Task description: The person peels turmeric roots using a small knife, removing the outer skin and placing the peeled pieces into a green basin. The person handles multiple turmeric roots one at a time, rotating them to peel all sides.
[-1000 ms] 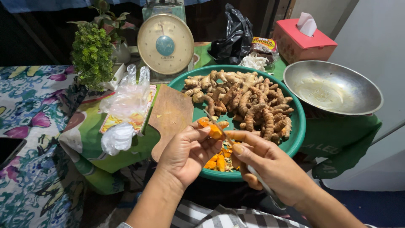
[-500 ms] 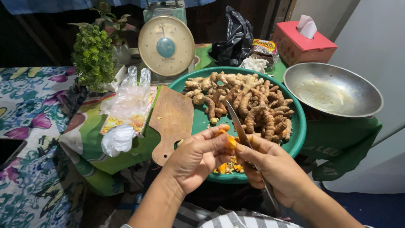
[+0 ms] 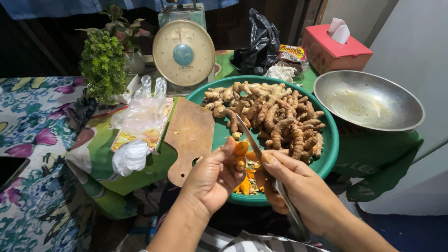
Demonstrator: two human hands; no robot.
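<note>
Two hands work over the green basin's (image 3: 326, 158) 6 o'clock rim. Left hand (image 3: 210, 179), grip clamped on an orange turmeric piece (image 3: 240, 151); right hand (image 3: 298, 191), grip clamped on a knife (image 3: 249, 135), blade pointing to 11 o'clock. Recommended: keep strokes shallow, thumb clear of the edge. Cutting board (image 3: 189, 137) lies at 9 o'clock; steel bowl (image 3: 368, 100) at 2 o'clock. Open room: toward 6 o'clock only.

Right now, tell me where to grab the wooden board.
Grip the board by its narrow handle end, coming from the near side. That end overhangs the table edge with a hole through it, while the wide far end leans on the green tray. The left hand sits just beside it.
</note>
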